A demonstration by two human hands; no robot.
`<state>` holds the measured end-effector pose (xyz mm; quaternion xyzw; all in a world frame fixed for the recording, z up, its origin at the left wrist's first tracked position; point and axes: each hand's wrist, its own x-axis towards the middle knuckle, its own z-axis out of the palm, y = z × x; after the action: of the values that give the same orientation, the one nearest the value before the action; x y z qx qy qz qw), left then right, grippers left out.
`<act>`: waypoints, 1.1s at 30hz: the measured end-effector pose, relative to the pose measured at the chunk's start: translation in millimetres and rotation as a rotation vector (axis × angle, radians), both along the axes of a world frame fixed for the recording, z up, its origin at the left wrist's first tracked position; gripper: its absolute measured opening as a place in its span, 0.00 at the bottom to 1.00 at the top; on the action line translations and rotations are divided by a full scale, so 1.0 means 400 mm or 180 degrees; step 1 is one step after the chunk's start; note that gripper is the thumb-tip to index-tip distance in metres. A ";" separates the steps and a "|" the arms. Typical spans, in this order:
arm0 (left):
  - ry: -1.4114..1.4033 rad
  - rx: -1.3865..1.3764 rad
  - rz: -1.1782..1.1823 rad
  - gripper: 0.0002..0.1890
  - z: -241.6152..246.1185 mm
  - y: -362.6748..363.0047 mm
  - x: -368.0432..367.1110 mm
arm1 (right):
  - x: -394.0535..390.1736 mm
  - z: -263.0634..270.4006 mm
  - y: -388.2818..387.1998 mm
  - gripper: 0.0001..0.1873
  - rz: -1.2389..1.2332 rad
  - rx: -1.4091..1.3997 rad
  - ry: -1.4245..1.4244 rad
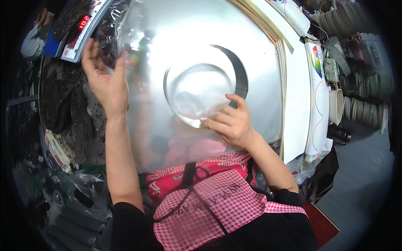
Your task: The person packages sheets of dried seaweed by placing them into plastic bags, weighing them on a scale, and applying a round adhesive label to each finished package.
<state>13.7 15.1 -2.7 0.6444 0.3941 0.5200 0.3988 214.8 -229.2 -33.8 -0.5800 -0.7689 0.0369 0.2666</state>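
A thin metal ring (241, 73) stands on a shiny metal sheet (263, 122) in front of me, its reflection showing in the surface. My right hand (232, 122) is at the ring's near right side, thumb and fingers on its rim and wall. To the left, my left hand (108, 80) is raised with its fingers apart and blurred, and I see nothing in it. Beside those fingers lies crinkled clear plastic film (114, 28). Just past them is a digital scale (82, 39) with a lit red display and dark crumbly material (70, 18) on top.
Dark loose material (69, 94) covers the surface at left, with a small box (58, 150) at its near edge. White card sheets (296, 103) and printed rolls or packages (316, 94) line the right side. Beyond are stacked discs (361, 109) and a pale container (336, 106).
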 end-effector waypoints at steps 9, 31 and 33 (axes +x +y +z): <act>0.2644 0.1619 -0.0235 0.40 -0.177 0.017 0.096 | 0.592 0.021 0.347 0.07 -0.1860 0.0831 -0.0198; 0.2227 0.1195 -0.0251 0.39 -0.189 0.020 0.098 | 0.867 0.001 0.547 0.14 -0.2633 0.2443 0.3758; 0.2253 0.1213 -0.0241 0.42 -0.192 0.016 0.092 | 0.627 -0.028 0.547 0.16 -0.1089 0.1200 0.3670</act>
<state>50.5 21.4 -79.6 0.8601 0.3796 0.3147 0.1307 465.6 -10.5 -45.0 -0.5247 -0.3913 0.1642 0.7380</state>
